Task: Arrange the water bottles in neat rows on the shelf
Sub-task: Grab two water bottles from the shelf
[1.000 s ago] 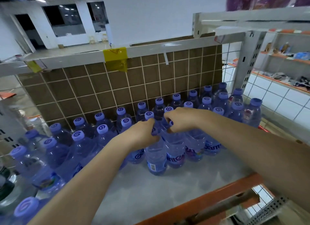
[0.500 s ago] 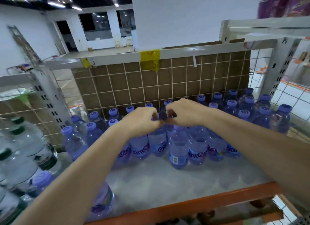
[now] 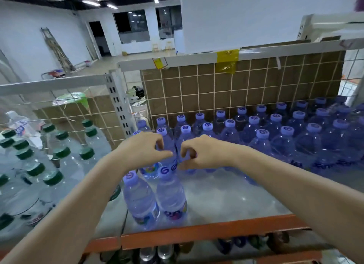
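Right now your left hand (image 3: 141,149) and right hand (image 3: 201,153) hover close together over the front left part of the shelf (image 3: 226,196), their fingertips almost meeting. Your left hand's fingers curl round the neck of a purple water bottle (image 3: 167,145) in the second row, with the thumb stretched out toward the right. Your right hand's fingers are bent inward just beside the next bottle (image 3: 186,135), but whether they actually pinch it or only brush against it cannot be told.

Behind your hands the purple-capped bottles (image 3: 275,125) stand upright in rows that run to the right along the brown tiled back panel (image 3: 246,86), the panel being covered by a wire grid. Two more purple bottles (image 3: 155,196) stand side by side, touching, nearer the orange front edge (image 3: 206,232) and apart from the rows. A piece of yellow tape (image 3: 226,60) hangs on the white top rail above the panel.

To your left, past a white slotted upright (image 3: 121,106), the neighbouring bay holds larger clear bottles with green caps (image 3: 59,157), packed close together.
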`<state>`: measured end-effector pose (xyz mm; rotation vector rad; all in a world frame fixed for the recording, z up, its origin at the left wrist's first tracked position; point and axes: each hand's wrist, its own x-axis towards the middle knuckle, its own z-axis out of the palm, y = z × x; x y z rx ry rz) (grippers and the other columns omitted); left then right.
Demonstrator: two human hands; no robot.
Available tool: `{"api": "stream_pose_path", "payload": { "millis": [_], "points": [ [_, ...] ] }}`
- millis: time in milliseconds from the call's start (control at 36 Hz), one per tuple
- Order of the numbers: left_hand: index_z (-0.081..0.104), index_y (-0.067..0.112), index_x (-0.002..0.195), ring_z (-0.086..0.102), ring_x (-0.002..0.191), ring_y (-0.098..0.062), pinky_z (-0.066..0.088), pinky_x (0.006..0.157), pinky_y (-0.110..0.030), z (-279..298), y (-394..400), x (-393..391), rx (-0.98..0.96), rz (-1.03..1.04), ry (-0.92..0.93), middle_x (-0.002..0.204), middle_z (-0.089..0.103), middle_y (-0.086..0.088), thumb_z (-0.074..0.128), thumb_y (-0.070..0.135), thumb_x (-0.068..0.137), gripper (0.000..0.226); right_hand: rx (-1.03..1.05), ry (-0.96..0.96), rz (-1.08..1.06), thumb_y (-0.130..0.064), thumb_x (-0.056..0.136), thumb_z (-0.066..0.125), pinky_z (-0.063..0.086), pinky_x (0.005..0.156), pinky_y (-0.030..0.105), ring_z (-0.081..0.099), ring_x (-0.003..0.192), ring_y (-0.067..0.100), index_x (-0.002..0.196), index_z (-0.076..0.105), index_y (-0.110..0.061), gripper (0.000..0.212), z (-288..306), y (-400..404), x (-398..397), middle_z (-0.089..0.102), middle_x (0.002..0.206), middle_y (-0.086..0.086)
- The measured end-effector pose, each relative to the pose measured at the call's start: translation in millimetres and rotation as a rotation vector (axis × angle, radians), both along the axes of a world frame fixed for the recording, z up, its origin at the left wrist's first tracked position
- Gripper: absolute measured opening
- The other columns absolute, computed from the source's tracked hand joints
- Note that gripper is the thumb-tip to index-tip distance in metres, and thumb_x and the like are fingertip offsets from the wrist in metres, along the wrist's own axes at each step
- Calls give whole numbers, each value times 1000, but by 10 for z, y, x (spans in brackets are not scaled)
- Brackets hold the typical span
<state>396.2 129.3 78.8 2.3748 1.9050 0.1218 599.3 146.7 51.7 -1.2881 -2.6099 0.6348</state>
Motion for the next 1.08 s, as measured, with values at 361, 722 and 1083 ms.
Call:
{"api": "stream_pose_path", "payload": {
  "millis": [361,722,1083],
  "points": [
    [59,18,104,58,92,-20,48,81,-33,-302,-309,-560,-307,1,92,97,61,-1,65,60,75,51,111,-101,-18,-51,82,68,38,61,32,49,77,18,92,54,-24,32,-140,-299,-584,46,68,-12],
    [49,14,78,52,70,-20,43,66,-35,-394,-171,-275,-75,-121,-37,68,51,1,57,41,86,29,148,-121,-209,-47,87,60,38,60,33,49,70,18,92,55,-17,31,-27,-289,-111,48,69,-6],
    [50,11,85,55,78,-24,39,66,-37,-461,317,644,-11,-165,-159,81,59,-5,54,41,89,30,233,-362,-358,-45,89,54,40,67,33,59,95,27,102,54,-24,25,-33,64,716,58,97,-2]
  ]
}}
